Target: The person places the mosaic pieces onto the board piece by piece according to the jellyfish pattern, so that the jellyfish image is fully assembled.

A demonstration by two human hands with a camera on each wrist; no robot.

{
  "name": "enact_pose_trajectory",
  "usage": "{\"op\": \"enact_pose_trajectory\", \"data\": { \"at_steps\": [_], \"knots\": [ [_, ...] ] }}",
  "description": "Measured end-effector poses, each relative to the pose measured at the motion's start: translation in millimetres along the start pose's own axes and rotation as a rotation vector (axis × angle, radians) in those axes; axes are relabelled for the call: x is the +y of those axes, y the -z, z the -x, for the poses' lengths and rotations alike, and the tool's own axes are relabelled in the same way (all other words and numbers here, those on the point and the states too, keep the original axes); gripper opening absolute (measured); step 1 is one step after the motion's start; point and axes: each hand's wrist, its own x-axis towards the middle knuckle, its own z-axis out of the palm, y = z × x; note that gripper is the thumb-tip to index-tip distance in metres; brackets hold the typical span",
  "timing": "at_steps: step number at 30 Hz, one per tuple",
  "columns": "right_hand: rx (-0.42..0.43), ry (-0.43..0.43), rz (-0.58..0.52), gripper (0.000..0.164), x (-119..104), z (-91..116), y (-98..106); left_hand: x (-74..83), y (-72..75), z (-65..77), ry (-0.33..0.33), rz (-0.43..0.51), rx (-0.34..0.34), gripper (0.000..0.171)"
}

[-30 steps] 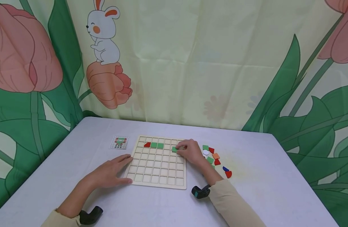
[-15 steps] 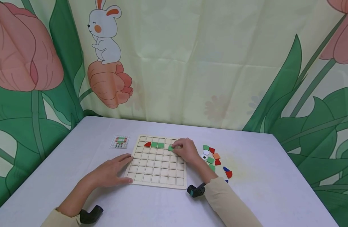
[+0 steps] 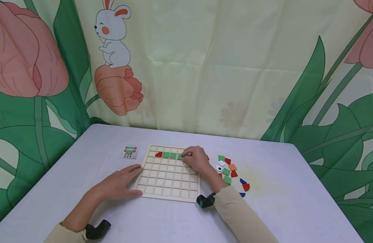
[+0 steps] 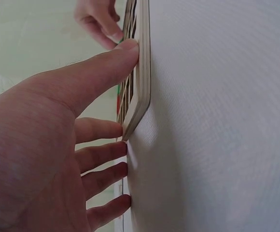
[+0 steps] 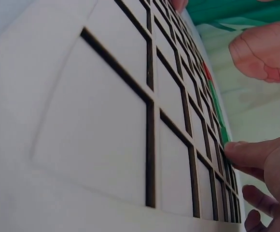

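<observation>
A wooden grid board lies on the table. My left hand rests along its left edge, fingers spread and extended; the left wrist view shows the thumb against the rim near a corner. In the board's upper part, a red quarter-round tile and two green square tiles sit side by side in cells. My right hand pinches another green square tile at the cell just right of them. In the right wrist view, my right thumb is right at the end of the green row.
Left of the board lies a small picture card with a gridded figure. Loose tiles lie to the right: green squares, white rounds, an orange piece, red pieces and blue ones. A printed curtain hangs behind the table.
My right hand has moved left across the board with the green square tile, bringing it beside the other green tiles. The left hand has stayed at the board's edge.
</observation>
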Motion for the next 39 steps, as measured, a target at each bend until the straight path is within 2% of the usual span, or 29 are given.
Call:
{"op": "enact_pose_trajectory", "data": {
  "at_steps": [14,20,24,33,39],
  "knots": [
    [-0.037,0.041,0.006,0.012,-3,1,1,-0.5,-3.1,-1.7,-0.006,0.006,0.000,0.089],
    [-0.019,0.087,-0.011,0.012,2,6,7,0.1,-3.2,-2.7,0.004,0.005,-0.009,0.089],
    [-0.003,0.045,0.000,0.013,5,9,12,0.0,-3.1,-2.7,0.013,0.003,-0.011,0.090],
    [-0.003,-0.108,0.019,0.015,19,23,30,-0.7,-2.0,-0.4,0.019,0.008,-0.010,0.089],
    [0.020,-0.148,0.067,0.017,31,33,47,0.2,-1.2,-0.1,0.011,0.000,-0.005,0.089]
  ]
}}
